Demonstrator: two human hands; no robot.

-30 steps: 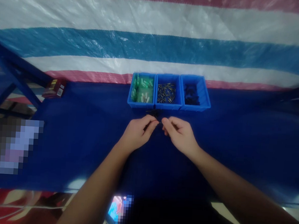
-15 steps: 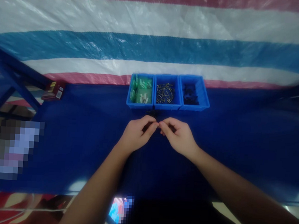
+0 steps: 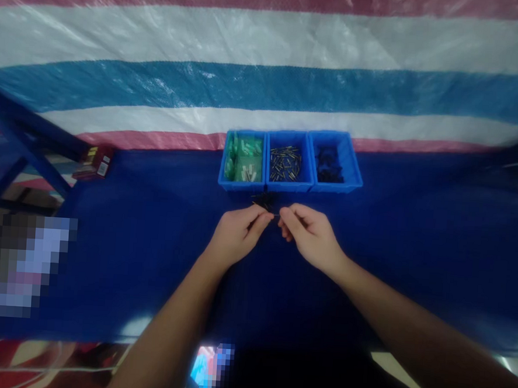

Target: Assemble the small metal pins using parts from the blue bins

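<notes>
The left hand [image 3: 236, 233] and the right hand [image 3: 313, 238] are both bare, as are the wrists and forearms [image 3: 392, 313]. The forearms look slim and smooth-edged, narrowing evenly toward the wrists. Low in the middle lies a black, unlit patch, apparently dark clothing [image 3: 296, 378], its cut and fabric lost in shadow.

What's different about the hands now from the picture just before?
The right hand moved a little to the right, away from the left hand. Their fingertips were together; now there's a gap, with a thin piece showing in it. Nothing was visibly picked up or let go. The three blue bins stayed put.
</notes>
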